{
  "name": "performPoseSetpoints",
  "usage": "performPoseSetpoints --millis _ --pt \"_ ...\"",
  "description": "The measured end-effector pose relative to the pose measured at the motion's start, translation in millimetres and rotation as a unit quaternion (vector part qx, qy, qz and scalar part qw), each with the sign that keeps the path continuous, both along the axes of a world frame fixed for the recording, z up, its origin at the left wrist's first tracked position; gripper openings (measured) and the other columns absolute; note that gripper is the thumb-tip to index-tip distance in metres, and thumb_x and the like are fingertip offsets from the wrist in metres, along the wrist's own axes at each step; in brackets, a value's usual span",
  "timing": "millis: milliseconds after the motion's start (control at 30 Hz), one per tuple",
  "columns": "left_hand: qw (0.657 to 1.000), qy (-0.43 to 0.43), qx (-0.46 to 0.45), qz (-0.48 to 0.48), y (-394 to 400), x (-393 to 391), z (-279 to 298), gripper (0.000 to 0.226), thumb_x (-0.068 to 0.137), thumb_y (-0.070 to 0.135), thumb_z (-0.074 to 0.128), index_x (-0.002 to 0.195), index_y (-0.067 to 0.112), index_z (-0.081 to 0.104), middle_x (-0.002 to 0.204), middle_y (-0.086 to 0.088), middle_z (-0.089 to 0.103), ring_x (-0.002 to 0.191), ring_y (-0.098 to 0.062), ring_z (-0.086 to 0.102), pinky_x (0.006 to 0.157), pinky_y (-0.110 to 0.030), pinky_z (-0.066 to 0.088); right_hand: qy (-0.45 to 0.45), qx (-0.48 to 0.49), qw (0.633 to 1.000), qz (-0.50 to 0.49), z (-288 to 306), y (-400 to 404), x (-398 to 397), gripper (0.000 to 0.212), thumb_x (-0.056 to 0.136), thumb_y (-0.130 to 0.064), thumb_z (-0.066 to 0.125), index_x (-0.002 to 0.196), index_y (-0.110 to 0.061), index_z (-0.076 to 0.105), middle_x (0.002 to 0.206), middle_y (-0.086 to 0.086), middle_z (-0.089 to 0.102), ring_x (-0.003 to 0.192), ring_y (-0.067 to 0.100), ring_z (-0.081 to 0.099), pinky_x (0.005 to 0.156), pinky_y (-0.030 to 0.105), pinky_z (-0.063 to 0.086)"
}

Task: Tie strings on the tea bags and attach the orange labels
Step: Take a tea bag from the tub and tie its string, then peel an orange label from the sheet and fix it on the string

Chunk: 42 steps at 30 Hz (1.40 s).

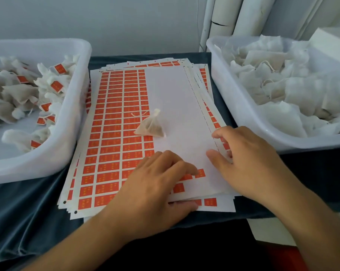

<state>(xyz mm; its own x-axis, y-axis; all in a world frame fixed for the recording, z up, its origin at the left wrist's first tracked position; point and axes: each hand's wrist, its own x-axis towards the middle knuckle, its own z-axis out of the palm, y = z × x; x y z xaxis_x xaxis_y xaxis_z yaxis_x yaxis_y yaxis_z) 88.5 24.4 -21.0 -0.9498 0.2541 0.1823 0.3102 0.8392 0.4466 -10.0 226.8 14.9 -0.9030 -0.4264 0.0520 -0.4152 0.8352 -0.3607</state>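
Observation:
A single tied tea bag (151,127) with a short string at its neck lies in the middle of the top label sheet (175,106). That sheet carries rows of orange labels (114,137) on its left half; its right half is bare white backing. My left hand (155,184) rests on the sheet's near edge, fingertips on the last orange labels at the bottom. My right hand (245,155) lies on the sheet's right part, fingers slightly bent at the perforated edge. Neither hand holds the tea bag.
A white tub (75,122) at the left holds several tea bags with orange labels. A white tub (233,102) at the right holds several unlabelled bags. The stack of label sheets lies on a dark cloth (28,208). White pipes (224,16) stand behind.

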Motion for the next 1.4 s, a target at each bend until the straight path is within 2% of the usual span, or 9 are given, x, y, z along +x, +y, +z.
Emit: performPoseSetpoints --millis 167,333,467,567,700,800,900,1067,1400 --pt "0.999 0.02 0.026 0.021 2.0 3.4 -2.8 0.043 0.09 0.068 0.059 0.126 0.048 0.048 0.122 0.033 0.042 0.108 0.003 0.05 0.09 -0.008 0.044 -0.013 -0.055 0.998 -0.004 0.7 0.9 2.3 0.04 0.096 -0.049 0.058 0.132 -0.034 0.053 0.126 -0.01 0.055 0.098 0.007 0.06 0.085 0.02 0.042" --pt "0.992 0.0 0.108 0.059 2.3 4.8 1.2 0.038 0.085 0.071 0.056 0.117 0.05 0.052 0.117 0.037 0.045 0.117 0.007 0.048 0.088 -0.007 0.048 0.028 0.0 0.999 -0.019 1.3 1.8 6.0 0.044 0.099 -0.047 0.053 0.139 -0.028 0.049 0.137 -0.004 0.054 0.109 0.013 0.06 0.085 0.021 0.043" --pt "0.988 0.016 0.134 0.076 2.8 6.3 3.6 0.029 0.088 0.068 0.054 0.109 0.048 0.057 0.115 0.034 0.053 0.112 0.002 0.054 0.085 -0.014 0.054 0.024 0.04 0.999 -0.019 5.9 3.3 8.6 0.055 0.093 -0.063 0.037 0.138 -0.033 0.045 0.133 -0.007 0.063 0.094 0.007 0.062 0.073 0.017 0.049" --pt "0.987 0.019 0.137 0.08 2.9 7.1 3.8 0.03 0.088 0.068 0.055 0.109 0.046 0.059 0.113 0.034 0.055 0.11 0.002 0.056 0.081 -0.013 0.055 -0.041 -0.022 0.999 -0.014 5.8 6.1 4.7 0.062 0.085 -0.073 0.034 0.139 -0.042 0.042 0.141 -0.015 0.058 0.093 0.001 0.056 0.06 0.008 0.043" --pt "0.984 0.003 0.148 0.096 5.8 5.0 5.2 0.039 0.084 0.078 0.05 0.114 0.054 0.051 0.114 0.036 0.051 0.112 0.008 0.052 0.083 -0.008 0.052 -0.181 -0.214 0.96 0.006 5.7 4.7 2.0 0.048 0.091 -0.046 0.066 0.133 -0.056 0.045 0.142 -0.024 0.055 0.112 -0.001 0.063 0.084 0.026 0.06" --pt "0.98 0.009 0.16 0.121 10.7 -0.4 8.1 0.049 0.083 0.082 0.043 0.124 0.056 0.051 0.109 0.037 0.054 0.107 0.01 0.055 0.081 -0.011 0.055 -0.188 -0.279 0.942 0.017 0.5 0.3 4.6 0.052 0.09 -0.036 0.071 0.131 -0.06 0.049 0.137 -0.027 0.056 0.112 -0.009 0.061 0.078 0.016 0.059" --pt "0.98 0.039 0.138 0.141 16.6 -5.3 10.1 0.05 0.09 0.075 0.047 0.126 0.044 0.063 0.109 0.03 0.06 0.095 0.001 0.063 0.078 -0.02 0.06 -0.175 -0.299 0.938 0.023 -2.7 -3.9 6.2 0.051 0.09 -0.037 0.072 0.127 -0.064 0.05 0.134 -0.027 0.059 0.112 -0.005 0.063 0.078 0.021 0.061" --pt "0.976 0.135 0.068 0.158 15.6 -7.8 8.8 0.025 0.095 0.047 0.067 0.106 0.028 0.078 0.092 0.013 0.071 0.077 -0.005 0.062 0.062 -0.028 0.058 -0.155 -0.276 0.948 0.041 -3.4 -9.0 10.2 0.054 0.081 -0.047 0.071 0.129 -0.061 0.051 0.135 -0.033 0.057 0.126 -0.002 0.055 0.103 0.036 0.052" --pt "0.977 0.164 -0.004 0.133 15.8 -4.3 8.1 0.025 0.096 0.044 0.066 0.092 0.024 0.079 0.08 0.007 0.069 0.065 -0.009 0.059 0.05 -0.03 0.052 -0.162 -0.285 0.945 -0.009 -6.3 -11.6 12.1 0.043 0.086 -0.038 0.072 0.125 -0.05 0.06 0.127 -0.023 0.066 0.113 -0.002 0.065 0.097 0.035 0.058"
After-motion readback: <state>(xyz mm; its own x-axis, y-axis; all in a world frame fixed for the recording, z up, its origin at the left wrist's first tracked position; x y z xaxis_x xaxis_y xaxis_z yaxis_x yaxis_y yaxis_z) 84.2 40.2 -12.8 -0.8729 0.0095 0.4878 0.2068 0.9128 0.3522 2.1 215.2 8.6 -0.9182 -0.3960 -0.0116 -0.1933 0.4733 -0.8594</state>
